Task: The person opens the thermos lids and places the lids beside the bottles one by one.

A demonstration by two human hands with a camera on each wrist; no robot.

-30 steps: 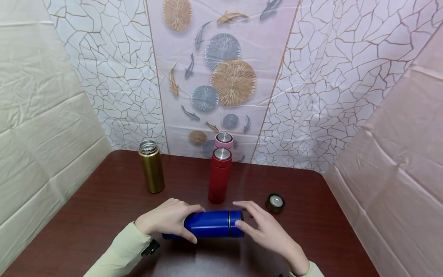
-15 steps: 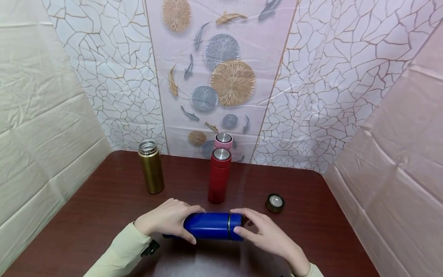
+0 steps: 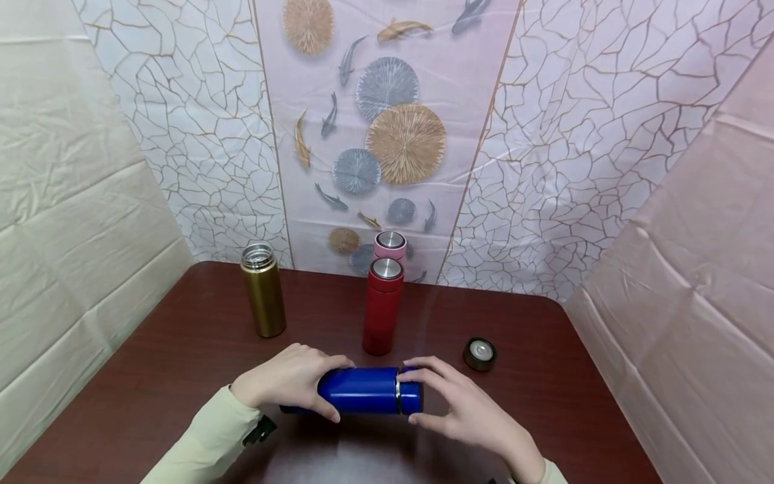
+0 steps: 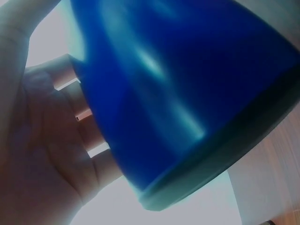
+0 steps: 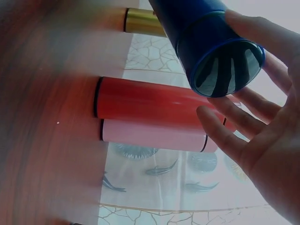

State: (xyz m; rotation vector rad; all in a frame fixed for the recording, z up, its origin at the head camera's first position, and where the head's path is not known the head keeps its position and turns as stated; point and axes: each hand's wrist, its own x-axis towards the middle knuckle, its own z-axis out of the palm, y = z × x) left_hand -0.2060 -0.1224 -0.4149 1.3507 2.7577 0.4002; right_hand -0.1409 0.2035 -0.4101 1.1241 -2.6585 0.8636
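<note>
Blue bottle (image 3: 363, 390) is held on its side above the desk (image 3: 532, 417), long axis running across the person from left to right, lid (image 3: 412, 398) end to the right. Left hand (image 3: 293, 380) has a firm-looking grip on the body toward the base end: thumb on the near side, fingers round the far side. The black base (image 4: 225, 154) juts free in the left wrist view.

Key relation: the lid lies directly to the left of the right palm, between thumb and fingers, with the bottle's axis pointing into that hand. Right hand (image 3: 465, 407) is the nearer one to the lid. Its grip is spread wide — fingers long, reaching over the far side near the seam, thumb at the near lower edge. A gap shows between palm and lid end; whether each fingertip makes contact, cannot tell.

Surroundings: red bottle (image 3: 382, 316) stands upright just beyond the blue one, likely the closest obstacle on the far side; pink bottle (image 3: 387, 253) stands behind it. Gold bottle (image 3: 265, 302) is upright and uncapped at far left. Loose cap (image 3: 480, 354) rests beyond the right hand, underside up — near the knuckles.
</note>
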